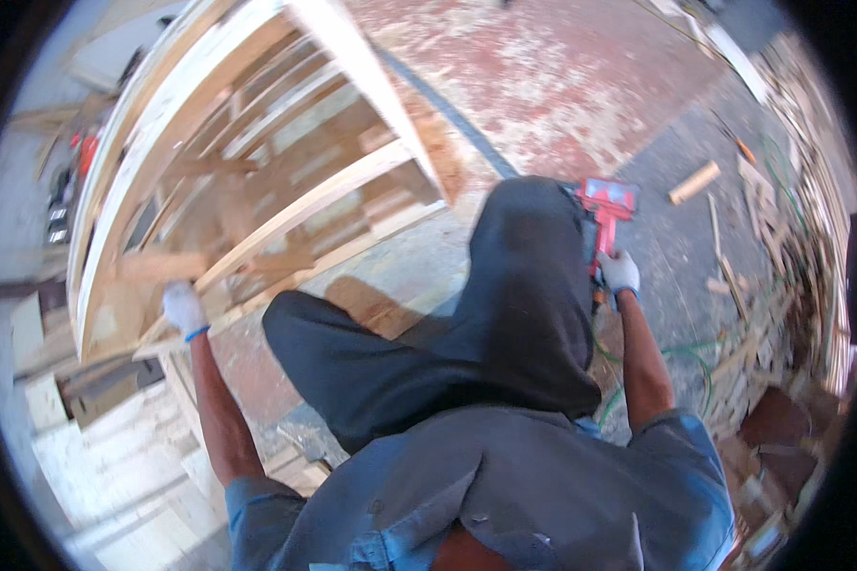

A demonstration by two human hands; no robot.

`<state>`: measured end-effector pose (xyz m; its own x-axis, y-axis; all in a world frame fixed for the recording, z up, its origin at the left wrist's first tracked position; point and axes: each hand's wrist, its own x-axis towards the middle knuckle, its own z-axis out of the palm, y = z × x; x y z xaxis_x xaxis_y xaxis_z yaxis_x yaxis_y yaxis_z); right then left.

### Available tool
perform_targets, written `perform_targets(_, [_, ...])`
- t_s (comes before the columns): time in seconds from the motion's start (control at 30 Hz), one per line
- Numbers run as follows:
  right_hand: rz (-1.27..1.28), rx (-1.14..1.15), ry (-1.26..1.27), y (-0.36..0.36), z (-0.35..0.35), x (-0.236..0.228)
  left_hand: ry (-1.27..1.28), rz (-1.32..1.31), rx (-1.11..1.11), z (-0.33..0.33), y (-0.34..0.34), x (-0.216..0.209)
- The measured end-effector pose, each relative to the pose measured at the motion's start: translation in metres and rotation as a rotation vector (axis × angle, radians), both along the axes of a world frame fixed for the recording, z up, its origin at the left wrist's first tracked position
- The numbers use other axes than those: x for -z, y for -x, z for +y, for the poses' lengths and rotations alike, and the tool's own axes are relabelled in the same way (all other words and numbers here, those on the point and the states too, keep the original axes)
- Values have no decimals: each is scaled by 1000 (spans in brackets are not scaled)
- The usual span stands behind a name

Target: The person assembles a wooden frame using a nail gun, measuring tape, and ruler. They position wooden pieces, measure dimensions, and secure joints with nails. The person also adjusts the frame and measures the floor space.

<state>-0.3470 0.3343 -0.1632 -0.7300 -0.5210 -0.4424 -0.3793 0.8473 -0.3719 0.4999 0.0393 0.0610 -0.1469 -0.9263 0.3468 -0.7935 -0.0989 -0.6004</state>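
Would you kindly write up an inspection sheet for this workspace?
Surface: floor worn, red and grey, with pale patches.
Job's things: slatted wooden frame at left; red handheld tool beside the right knee.
Clutter: short wood block and scattered offcuts at right.
Hands: white-gloved left hand at the frame's near end, contact unclear; white-gloved right hand grips the tool.
Cables: green hose or cord loops at right.
Surroundings: pale boards at lower left.
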Motion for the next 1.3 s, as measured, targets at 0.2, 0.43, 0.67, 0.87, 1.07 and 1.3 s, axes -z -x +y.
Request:
perform_targets(0.2, [126, -76, -39, -1, -47, 30, -118, -85, 211, 1, 7, -29])
perform_targets(0.43, [119, -151, -27, 32, -7, 49, -158, -12, 157, 9, 13, -27])
perform_targets(0.67, [-10, -5, -103, 92, 139, 56, -113, 173, 78, 8, 54, -23])
perform_targets(0.87, [59, -114, 57, 96, 118, -10, 34, 528, -65, 26, 58, -31])
perform_targets(1.07, [230, -292, 603, 11, -114, -236, 88, 715, -160, 38, 108, -52])
perform_targets(1.3, [357, -1071, 955, -153, -213, -474, -74, 640, 21, 28, 111, -49])
